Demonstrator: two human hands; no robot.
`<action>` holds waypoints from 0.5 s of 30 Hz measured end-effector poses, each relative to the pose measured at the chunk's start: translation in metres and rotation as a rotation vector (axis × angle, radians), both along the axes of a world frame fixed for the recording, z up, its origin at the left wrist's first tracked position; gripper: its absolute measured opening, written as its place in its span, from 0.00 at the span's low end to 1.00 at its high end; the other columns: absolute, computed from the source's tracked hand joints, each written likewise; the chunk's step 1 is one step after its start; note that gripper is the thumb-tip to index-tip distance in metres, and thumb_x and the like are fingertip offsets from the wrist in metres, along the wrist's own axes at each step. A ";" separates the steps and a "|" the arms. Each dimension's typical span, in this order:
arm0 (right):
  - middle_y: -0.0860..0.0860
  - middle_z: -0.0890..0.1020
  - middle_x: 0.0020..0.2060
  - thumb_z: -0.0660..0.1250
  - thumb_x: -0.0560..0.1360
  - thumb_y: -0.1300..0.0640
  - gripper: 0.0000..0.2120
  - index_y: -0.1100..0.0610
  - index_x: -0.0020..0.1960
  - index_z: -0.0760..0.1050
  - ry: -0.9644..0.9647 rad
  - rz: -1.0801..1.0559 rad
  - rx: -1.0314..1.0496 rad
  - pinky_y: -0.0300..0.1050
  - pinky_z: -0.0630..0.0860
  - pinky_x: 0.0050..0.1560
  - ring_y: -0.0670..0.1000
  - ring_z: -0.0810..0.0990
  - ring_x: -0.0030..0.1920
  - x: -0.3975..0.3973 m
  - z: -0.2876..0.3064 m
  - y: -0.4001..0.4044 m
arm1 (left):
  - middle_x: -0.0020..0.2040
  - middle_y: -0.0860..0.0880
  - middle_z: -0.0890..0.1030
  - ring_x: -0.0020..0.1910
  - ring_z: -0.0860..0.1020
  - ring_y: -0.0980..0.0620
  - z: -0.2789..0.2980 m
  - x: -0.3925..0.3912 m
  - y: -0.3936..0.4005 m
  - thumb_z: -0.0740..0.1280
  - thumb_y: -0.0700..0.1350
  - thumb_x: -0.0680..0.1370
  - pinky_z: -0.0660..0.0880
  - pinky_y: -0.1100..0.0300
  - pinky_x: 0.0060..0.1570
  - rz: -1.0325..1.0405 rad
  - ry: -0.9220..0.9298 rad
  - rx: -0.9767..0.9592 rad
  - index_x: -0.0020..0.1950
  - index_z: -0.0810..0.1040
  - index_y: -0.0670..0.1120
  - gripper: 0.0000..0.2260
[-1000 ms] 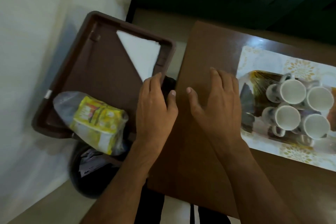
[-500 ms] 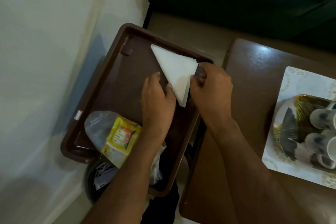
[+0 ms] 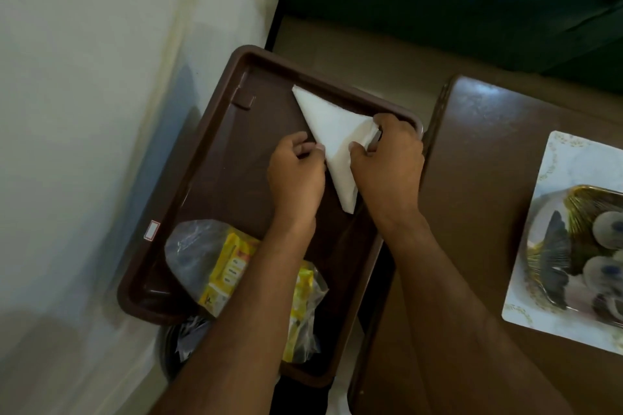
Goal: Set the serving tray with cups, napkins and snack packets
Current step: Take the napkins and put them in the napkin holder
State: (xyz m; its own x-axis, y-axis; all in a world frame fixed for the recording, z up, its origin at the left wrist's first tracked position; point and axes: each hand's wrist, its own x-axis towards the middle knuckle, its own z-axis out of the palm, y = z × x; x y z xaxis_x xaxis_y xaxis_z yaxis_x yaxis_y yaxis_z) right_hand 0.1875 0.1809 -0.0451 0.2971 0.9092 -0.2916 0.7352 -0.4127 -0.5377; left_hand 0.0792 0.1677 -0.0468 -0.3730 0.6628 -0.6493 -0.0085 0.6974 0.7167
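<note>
Both hands working a white triangular folded paper napkin [image 3: 332,131] lying in the far right corner of the brown rectangular plastic tray [image 3: 215,131]. Left hand [image 3: 296,175] fingers pinching its left edge, right hand [image 3: 387,158] fingers gripping its right corner. Yellow clear-plastic snack packet [image 3: 222,266] sitting at the tray's near end. Blurred cups [image 3: 603,266] resting on the brown counter [image 3: 478,185], well apart.

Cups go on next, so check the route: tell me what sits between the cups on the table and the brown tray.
Nothing standing is visible on the bare table between the cups and the brown tray. On the tray itself, both hands, left and right, hold the folded napkins at the near-table side; the snack packet fills the near end.
</note>
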 end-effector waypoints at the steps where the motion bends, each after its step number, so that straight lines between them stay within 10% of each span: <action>1: 0.56 0.79 0.67 0.74 0.78 0.60 0.26 0.58 0.74 0.73 0.007 -0.007 0.004 0.53 0.78 0.70 0.55 0.81 0.64 -0.001 -0.001 -0.001 | 0.56 0.51 0.83 0.55 0.84 0.52 0.001 -0.001 0.001 0.69 0.41 0.83 0.83 0.51 0.60 0.022 -0.037 -0.010 0.72 0.76 0.46 0.17; 15: 0.44 0.82 0.46 0.74 0.76 0.66 0.17 0.57 0.64 0.82 0.269 -0.113 0.095 0.21 0.75 0.44 0.40 0.81 0.44 -0.008 0.004 -0.026 | 0.54 0.49 0.87 0.55 0.85 0.50 0.012 -0.021 -0.013 0.68 0.43 0.83 0.83 0.43 0.60 0.130 -0.192 0.019 0.57 0.83 0.43 0.06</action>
